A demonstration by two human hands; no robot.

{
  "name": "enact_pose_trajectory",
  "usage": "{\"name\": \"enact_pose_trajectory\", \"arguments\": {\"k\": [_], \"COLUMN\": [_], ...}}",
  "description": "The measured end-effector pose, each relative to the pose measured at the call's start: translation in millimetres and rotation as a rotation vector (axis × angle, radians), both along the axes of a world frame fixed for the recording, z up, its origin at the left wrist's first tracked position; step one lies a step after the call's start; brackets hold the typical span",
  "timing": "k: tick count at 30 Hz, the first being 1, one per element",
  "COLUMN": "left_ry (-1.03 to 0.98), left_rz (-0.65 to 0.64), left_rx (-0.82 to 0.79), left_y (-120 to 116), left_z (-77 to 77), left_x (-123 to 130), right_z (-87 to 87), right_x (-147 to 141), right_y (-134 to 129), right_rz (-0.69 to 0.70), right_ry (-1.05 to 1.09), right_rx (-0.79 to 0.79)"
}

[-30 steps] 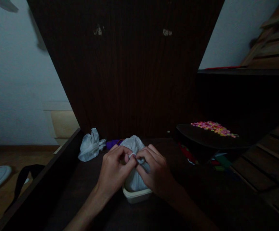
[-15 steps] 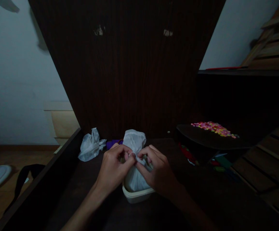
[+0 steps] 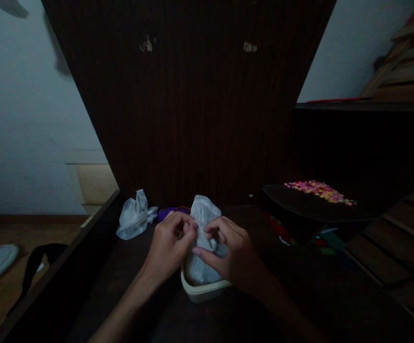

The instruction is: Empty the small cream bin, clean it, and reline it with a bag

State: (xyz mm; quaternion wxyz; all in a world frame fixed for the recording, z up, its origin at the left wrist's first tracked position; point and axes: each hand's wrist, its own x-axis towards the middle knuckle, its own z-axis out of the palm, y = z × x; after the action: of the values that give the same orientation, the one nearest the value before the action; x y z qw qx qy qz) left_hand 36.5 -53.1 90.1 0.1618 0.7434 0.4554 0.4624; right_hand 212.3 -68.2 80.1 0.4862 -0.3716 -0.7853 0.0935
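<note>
A white plastic bag (image 3: 203,270) sits in a small cream-coloured tub (image 3: 207,290), its twisted neck and loose top standing up out of it. From the left, my left hand (image 3: 171,240) pinches a bit of the bag's neck between thumb and forefinger. My right hand (image 3: 233,245) is on the other side of the neck. Its thumb and forefinger are spread apart, the thumb in front of the bag and the other fingers curled beside it. What the bag contains cannot be made out.
Another knotted white plastic bag (image 3: 133,219) lies at the left by the ledge (image 3: 85,238). Something purple (image 3: 167,212) is behind my left hand. Small pink and yellow pieces (image 3: 319,190) cover part of a dark rounded shelf (image 3: 299,205) at the right. A dark wooden panel (image 3: 199,119) rises behind.
My right thumb and fingers have parted from the pinch at the bag's neck. The twisted neck looks looser, and the bag's top has shifted slightly right. My left hand has hardly moved.
</note>
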Motion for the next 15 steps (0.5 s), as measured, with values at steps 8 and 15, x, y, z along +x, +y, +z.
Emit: {"name": "enact_pose_trajectory", "arguments": {"k": [8,15], "left_ry": [0.01,-0.069], "left_rz": [0.047,0.065], "left_rx": [0.04,-0.05], "left_y": [13,9], "left_z": [-8.5,-7.1], "left_x": [-11,-13], "right_z": [3.3,11.2], "right_x": [8,12], "right_y": [-12,-13], "right_rz": [0.151,0.082], "right_ry": [-0.003,0.056], "right_rx": [-0.204,-0.182]}}
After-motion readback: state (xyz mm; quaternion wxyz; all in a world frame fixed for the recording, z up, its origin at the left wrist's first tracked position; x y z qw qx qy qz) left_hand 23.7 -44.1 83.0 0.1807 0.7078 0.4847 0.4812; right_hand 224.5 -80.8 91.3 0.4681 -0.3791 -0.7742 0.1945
